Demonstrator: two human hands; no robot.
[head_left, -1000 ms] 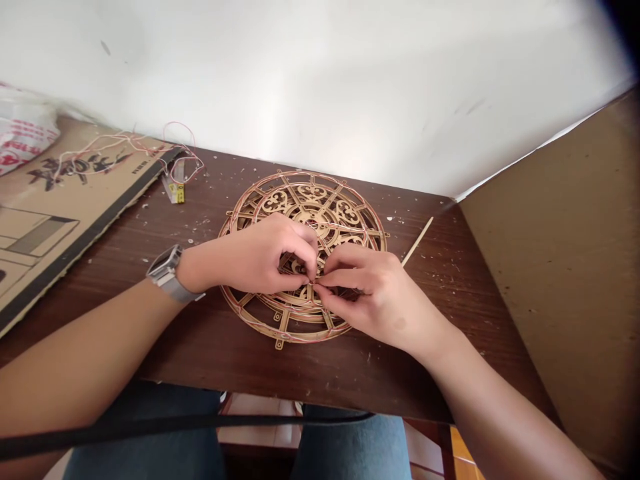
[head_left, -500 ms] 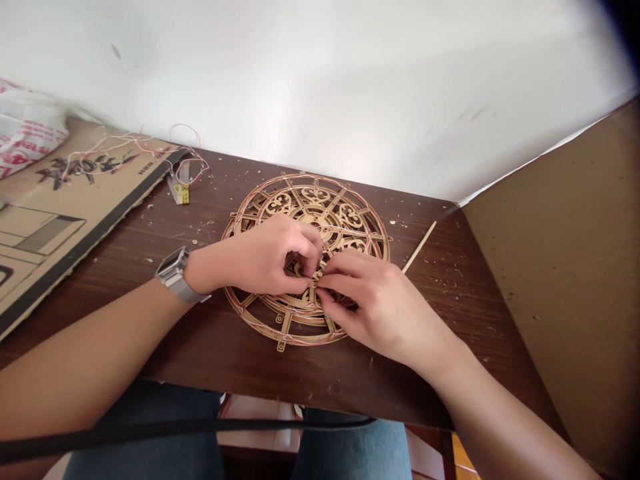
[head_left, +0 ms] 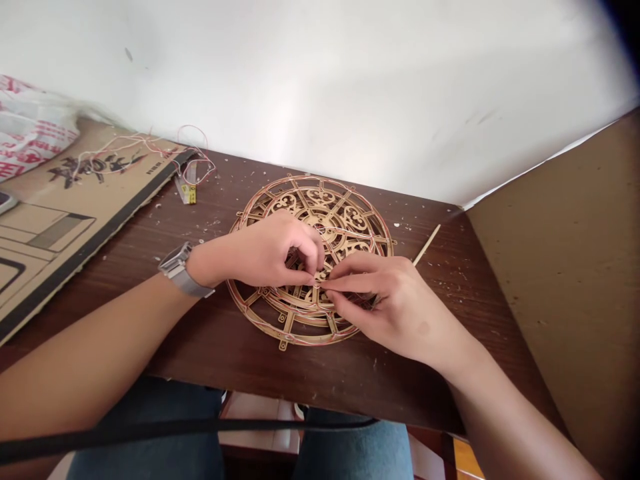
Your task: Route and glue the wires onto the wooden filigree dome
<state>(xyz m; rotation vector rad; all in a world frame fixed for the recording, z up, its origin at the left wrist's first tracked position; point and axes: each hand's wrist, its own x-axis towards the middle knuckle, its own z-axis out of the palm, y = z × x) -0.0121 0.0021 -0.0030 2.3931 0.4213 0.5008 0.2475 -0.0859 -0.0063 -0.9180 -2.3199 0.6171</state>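
A round openwork frame was seen lying flat on the middle of the dark table, with thin red and white wires laid along its rings and spokes. Its near half was partly covered by both hands. By the left hand, the thumb and forefinger were brought nearly together over a near spoke; by the right hand, the fingertips were gathered at the same spot from the right. Whether a wire or some small part was clamped between them could not be told.

The frame was judged likely to be light for its breadth and fairly stiff, though its narrow bars and scrollwork might be bent or snapped if pressed. It would best be taken by the outer ring at its left and right edges, clear of the wires, with its weight shared between two hands. The wires were judged soft, springy and easily tugged loose, so they would be better pinched lightly close to the point being worked than pulled from afar.
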